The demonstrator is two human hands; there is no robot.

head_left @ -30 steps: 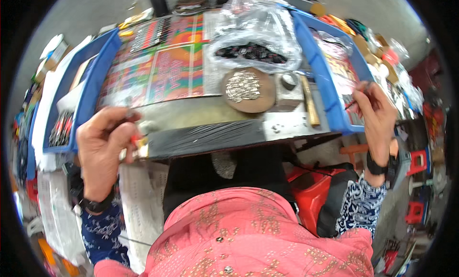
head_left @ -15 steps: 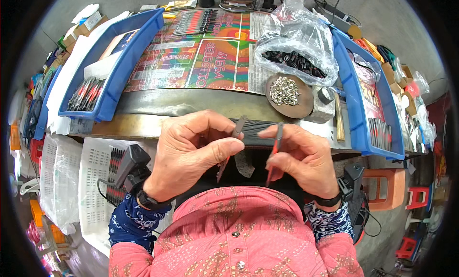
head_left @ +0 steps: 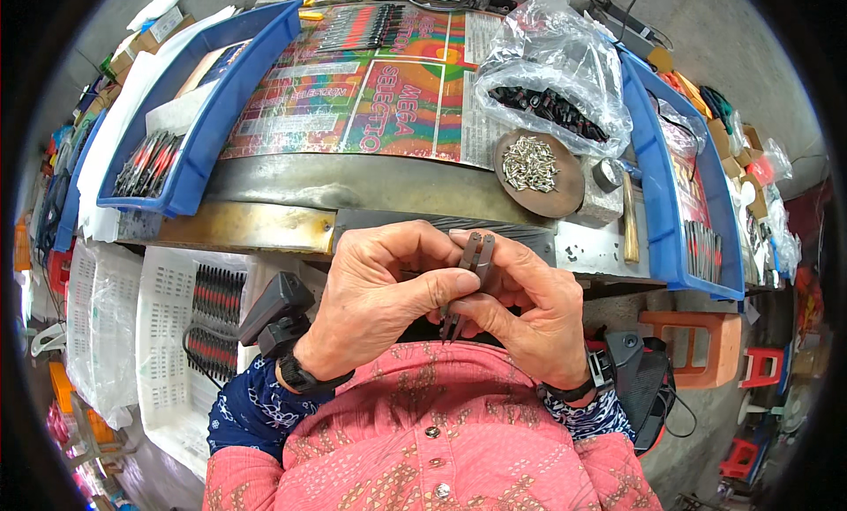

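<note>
Two slim dark pieces meet side by side in front of my chest, pointed at the lower end and rounded at the top. My left hand (head_left: 375,304) pinches the left dark piece (head_left: 472,249) between thumb and fingers. In my right hand (head_left: 532,306), thumb and fingertips close on the right dark piece (head_left: 487,250). The fingertips of both hands nearly touch, covering the middle of the pieces. Just beyond lies the bench edge with a dark ridged strip (head_left: 512,231). A round brown dish (head_left: 569,189) of small silver pins stands past my right hand.
Blue trays (head_left: 207,132) (head_left: 653,185) holding red-and-black pieces flank the bench. A clear plastic bag (head_left: 551,48) of black parts lies at the back right, near a brush (head_left: 630,229). Below left stands a white crate (head_left: 163,335); an orange stool (head_left: 719,343) is at right.
My hands have come together, bringing the two separate pieces side by side. Both pieces have turned, so the red seen on them before is now mostly out of sight.
</note>
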